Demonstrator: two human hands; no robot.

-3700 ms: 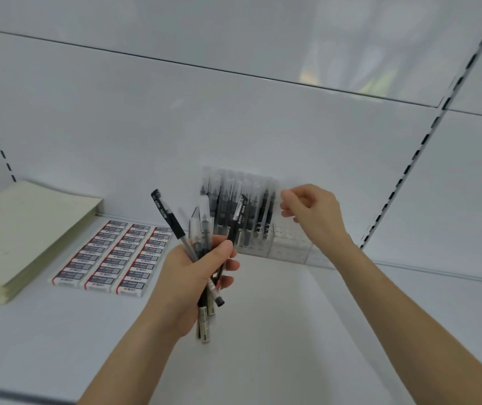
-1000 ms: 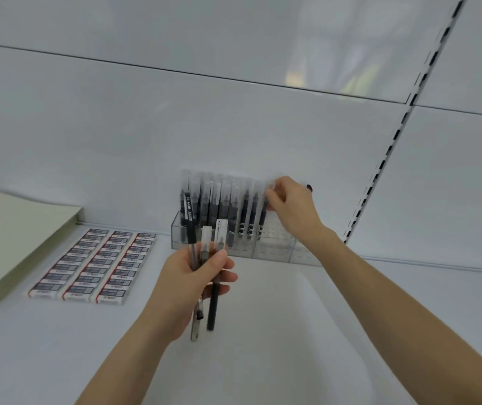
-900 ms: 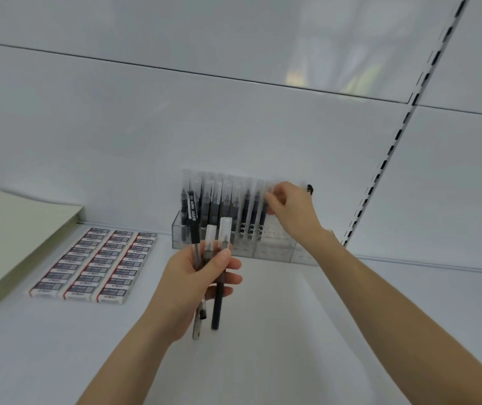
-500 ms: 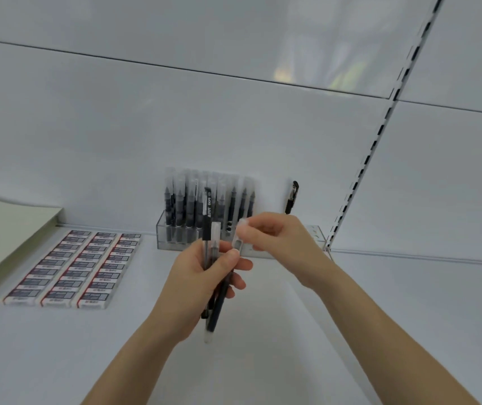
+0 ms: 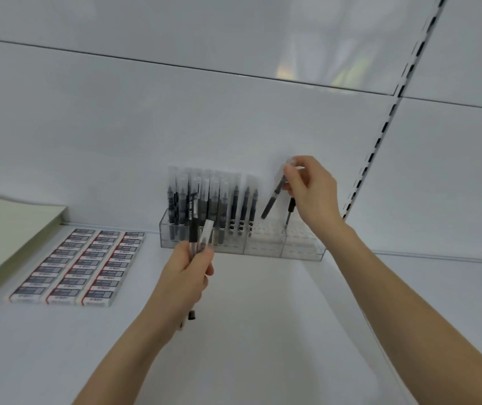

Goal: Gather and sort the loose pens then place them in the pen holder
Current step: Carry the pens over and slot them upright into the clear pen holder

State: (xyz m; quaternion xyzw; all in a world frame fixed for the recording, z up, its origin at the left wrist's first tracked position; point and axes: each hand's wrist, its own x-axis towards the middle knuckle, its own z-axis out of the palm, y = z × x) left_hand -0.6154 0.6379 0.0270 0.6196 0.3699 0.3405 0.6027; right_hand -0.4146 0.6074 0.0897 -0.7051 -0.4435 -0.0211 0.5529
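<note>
Head view, the only one.

Landmark: clear acrylic pen holder (image 5: 301, 247), standing against the back panel of the white shelf (image 5: 263, 340).

- Its left part carries an upright row of clear-capped dark pens (image 5: 213, 200). The right part shows bare holes, apart from one thin dark pen (image 5: 291, 210) standing alone.
- Right hand (image 5: 311, 191), above the holder's right part: fingertips pinch the capped top of a dark-barrelled pen (image 5: 273, 197). The barrel slants down-left, its lower end over the first bare holes beside the row. Whether it has entered a hole, I cannot tell. Pinching high likely leaves the low end free to steer.
- Left hand (image 5: 185, 276), in front of the holder's left part: fingers curled round two remaining pens (image 5: 197, 229), one black with white lettering, one clear-capped, tops upward. Probably kept close as stock for the other hand.
- Left of the holder: flat rows of small boxed erasers (image 5: 79, 267); further left, a pale green paper stack (image 5: 5, 229).

Judgement: task well along, three pens unplaced. Risk: the slanted barrel knocking the row.
</note>
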